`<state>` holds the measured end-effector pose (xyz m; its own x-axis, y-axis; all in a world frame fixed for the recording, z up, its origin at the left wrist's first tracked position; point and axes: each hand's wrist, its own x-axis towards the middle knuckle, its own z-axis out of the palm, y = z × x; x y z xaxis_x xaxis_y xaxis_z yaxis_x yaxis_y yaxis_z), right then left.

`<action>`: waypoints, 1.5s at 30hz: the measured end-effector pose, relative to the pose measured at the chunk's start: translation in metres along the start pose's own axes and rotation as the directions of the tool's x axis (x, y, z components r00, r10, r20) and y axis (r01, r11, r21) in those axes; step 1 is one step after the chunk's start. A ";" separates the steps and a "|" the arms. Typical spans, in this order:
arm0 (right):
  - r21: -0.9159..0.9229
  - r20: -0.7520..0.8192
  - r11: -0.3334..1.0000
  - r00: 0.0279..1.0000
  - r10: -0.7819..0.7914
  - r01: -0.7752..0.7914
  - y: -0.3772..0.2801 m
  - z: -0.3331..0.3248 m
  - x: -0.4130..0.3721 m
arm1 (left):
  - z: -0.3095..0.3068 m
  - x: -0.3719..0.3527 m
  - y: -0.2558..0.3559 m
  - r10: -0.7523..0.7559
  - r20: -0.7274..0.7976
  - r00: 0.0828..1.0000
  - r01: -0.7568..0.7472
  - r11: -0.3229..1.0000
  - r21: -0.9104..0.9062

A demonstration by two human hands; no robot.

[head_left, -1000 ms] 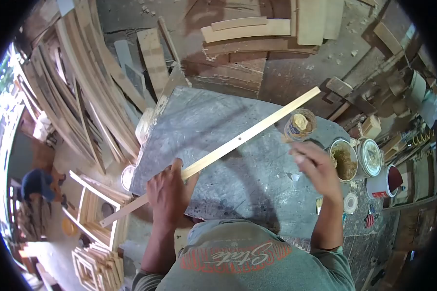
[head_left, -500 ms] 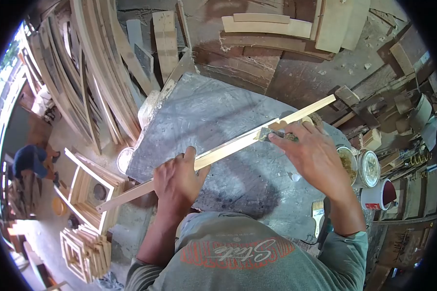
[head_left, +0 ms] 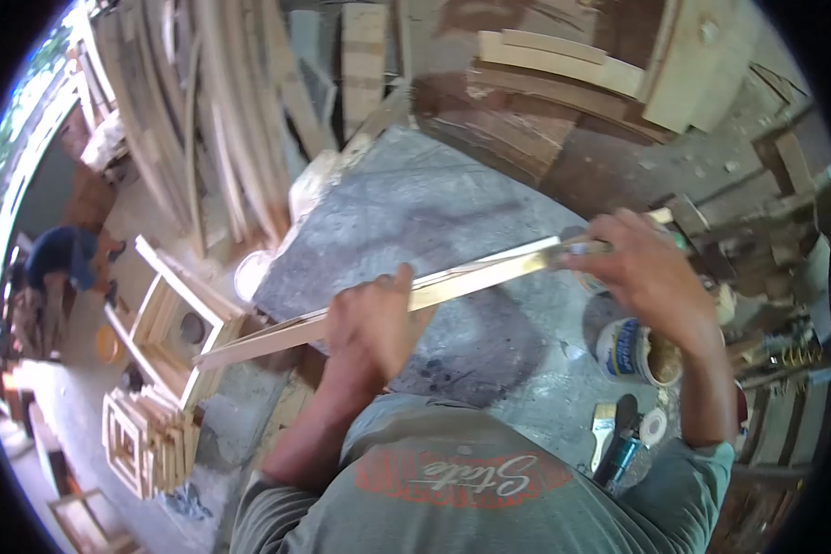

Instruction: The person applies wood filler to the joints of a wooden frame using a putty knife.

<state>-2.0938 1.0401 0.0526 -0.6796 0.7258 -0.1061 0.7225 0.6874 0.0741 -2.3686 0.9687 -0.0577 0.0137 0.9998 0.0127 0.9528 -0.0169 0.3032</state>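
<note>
A long, thin pale wooden strip [head_left: 489, 274] slants across the grey table, from the wooden frames at the left toward my right hand. My left hand [head_left: 369, 323] is closed around its middle. A second thin strip edge appears to lie along it. My right hand [head_left: 651, 268] grips a small flat brush-like tool [head_left: 582, 247], its end touching the strip's right part. Motion blur hides the tool's exact kind. Below my right hand, a white tub [head_left: 626, 351] of brownish contents stands tilted toward the wrist.
On the grey table [head_left: 471, 203] lie a paintbrush [head_left: 603, 429], a teal-bodied tool [head_left: 619, 457] and a roll of tape [head_left: 653, 427]. Stacked wooden frames [head_left: 143, 443] stand at left. Long boards [head_left: 231, 120] lean behind. Another person [head_left: 60, 263] is bent over at far left.
My right hand has moved right along the strip with the tool. My left hand still holds the strip. The camera view has shifted, and more of the tub and table tools shows.
</note>
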 end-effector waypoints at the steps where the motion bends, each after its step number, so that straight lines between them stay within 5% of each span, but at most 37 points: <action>1: 0.000 -0.016 1.000 1.000 0.016 -0.016 0.002 -0.003 -0.002 | 0.004 0.000 -0.004 0.013 0.006 1.000 -0.013 1.000 -0.019; 4: -0.077 -0.127 0.996 0.992 0.029 -0.039 0.013 -0.004 -0.011 | 0.014 -0.001 -0.017 0.085 -0.054 0.995 -0.091 0.989 -0.119; 5: 0.050 -0.137 0.994 0.985 0.106 -0.100 0.005 -0.004 -0.011 | 0.015 -0.003 -0.018 0.090 -0.078 0.993 -0.101 0.984 -0.146; 11: 0.270 -0.238 0.945 0.964 -0.118 0.183 -0.078 -0.030 0.039 | 0.033 -0.002 -0.024 0.118 -0.264 0.957 -0.170 0.968 -0.185; 14: 0.334 -0.242 0.882 0.934 -0.262 0.333 -0.126 -0.036 0.081 | 0.021 0.004 -0.023 0.105 -0.091 0.990 -0.124 0.963 -0.238; 15: 0.352 -0.238 0.858 0.922 -0.304 0.374 -0.144 -0.035 0.094 | 0.028 0.001 -0.017 -0.035 -0.192 0.981 -0.112 0.707 -0.698; 16: 0.309 -0.278 0.830 0.879 -0.388 0.464 -0.164 -0.032 0.108 | 0.043 -0.004 -0.006 -0.201 -0.211 0.956 -0.159 0.248 -0.956; 17: 0.263 -0.313 0.794 0.827 -0.467 0.548 -0.183 -0.028 0.121 | 0.058 0.001 0.000 -0.348 -0.145 0.926 -0.248 -0.273 -0.930; 19: 0.256 -0.308 0.744 0.781 -0.543 0.617 -0.218 -0.017 0.145 | 0.073 0.018 -0.012 -0.250 -0.620 0.743 -0.640 0.006 -0.769; 21: 0.312 -0.258 0.686 0.754 -0.604 0.657 -0.246 -0.004 0.165 | 0.066 -0.004 -0.021 -0.127 -0.575 0.808 -0.482 0.421 -0.769; 22: 0.341 -0.233 0.656 0.737 -0.634 0.673 -0.257 0.002 0.172 | 0.074 -0.006 -0.024 -0.052 -0.456 0.889 -0.423 0.289 -0.859; 25: 0.333 -0.184 0.648 0.721 -0.668 0.685 -0.282 0.013 0.184 | 0.082 -0.008 -0.034 0.123 -0.327 0.937 -0.335 0.051 -0.941; 31: 0.059 -0.185 0.722 0.718 -0.671 0.690 -0.295 -0.001 0.185 | 0.055 -0.016 -0.038 0.088 -0.342 0.935 -0.347 0.038 -0.937; 40: 0.015 -0.121 0.671 0.668 -0.734 0.741 -0.311 -0.011 0.191 | 0.044 -0.010 -0.037 0.084 -0.356 0.931 -0.357 -0.007 -0.934; 45: -0.041 0.005 0.722 0.723 -0.691 0.691 -0.291 -0.030 0.181 | 0.052 -0.006 -0.033 0.001 -0.419 0.908 -0.418 -0.063 -0.906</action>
<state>-2.4304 0.9725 0.0418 -0.9899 0.0491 -0.1329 0.0468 0.9987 0.0205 -2.3843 0.9632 -0.1170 -0.1140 0.9046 0.4108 -0.3407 -0.4240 0.8392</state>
